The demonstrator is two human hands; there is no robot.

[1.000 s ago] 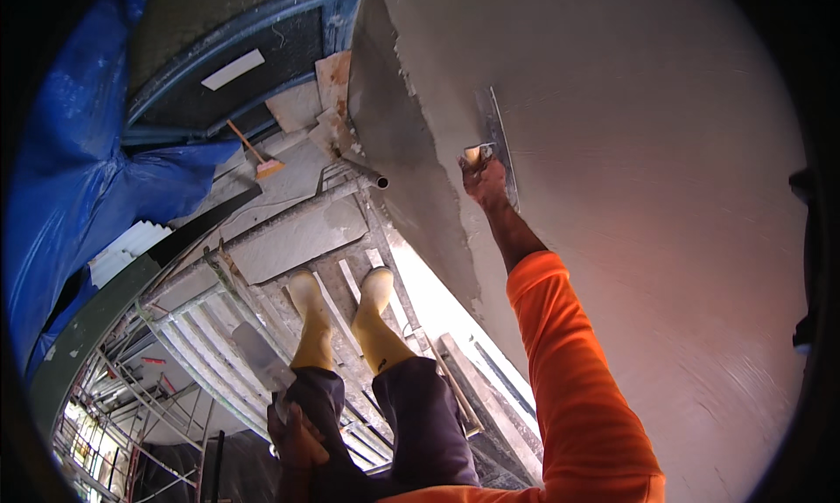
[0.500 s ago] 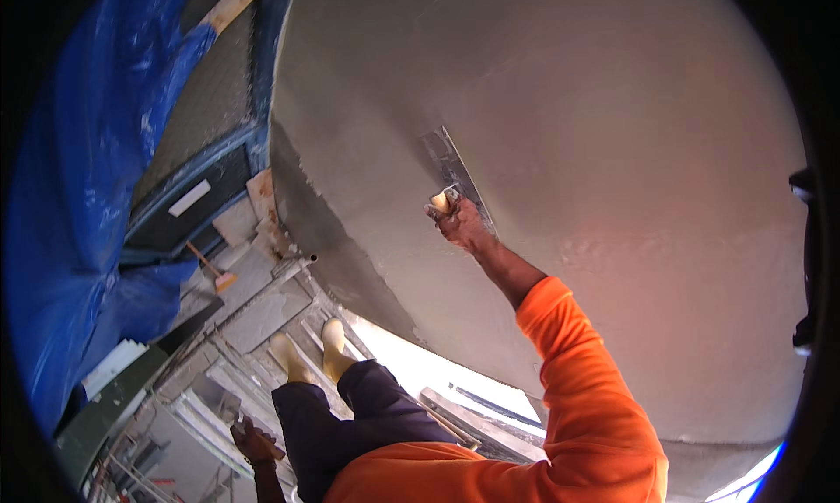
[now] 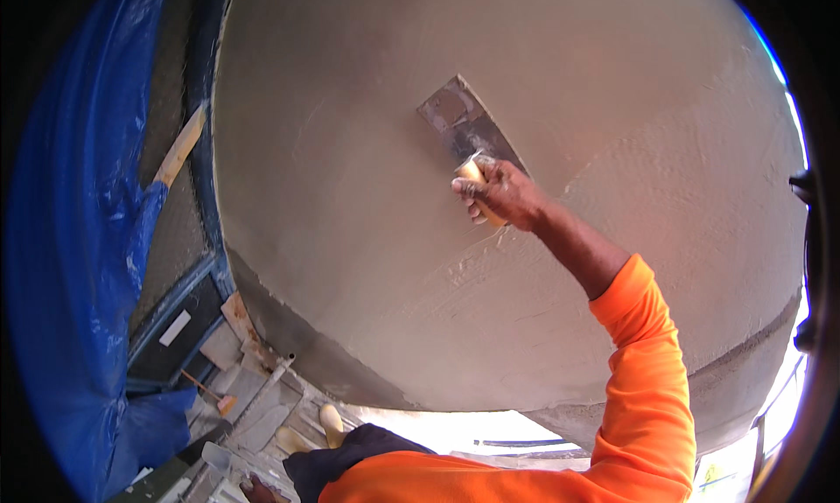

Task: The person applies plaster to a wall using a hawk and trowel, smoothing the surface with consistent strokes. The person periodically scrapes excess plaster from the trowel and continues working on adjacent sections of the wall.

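Observation:
My right hand [image 3: 503,195] is wrapped round the pale wooden handle of a plastering trowel [image 3: 464,114]. The trowel's long metal blade, smeared with grey, lies against a wide wall of wet grey plaster [image 3: 350,179]. Ridges and rough streaks mark the plaster below and to the right of the blade. Only part of my left hand [image 3: 259,490] shows, low at the bottom edge beside my dark trousers. Its fingers look curled, but what they hold is cut off by the frame.
Blue plastic sheeting [image 3: 74,241] hangs on the left beside a blue door frame [image 3: 210,197]. A small brush [image 3: 227,405] with an orange head stands on the cluttered floor. My pale boots [image 3: 332,424] are on planks. A darker band [image 3: 306,337] runs along the wall's lower left edge.
My right hand has moved right with the trowel, whose blade now shows more of its broad face. My view has shifted up the wall, leaving my left hand mostly out of frame.

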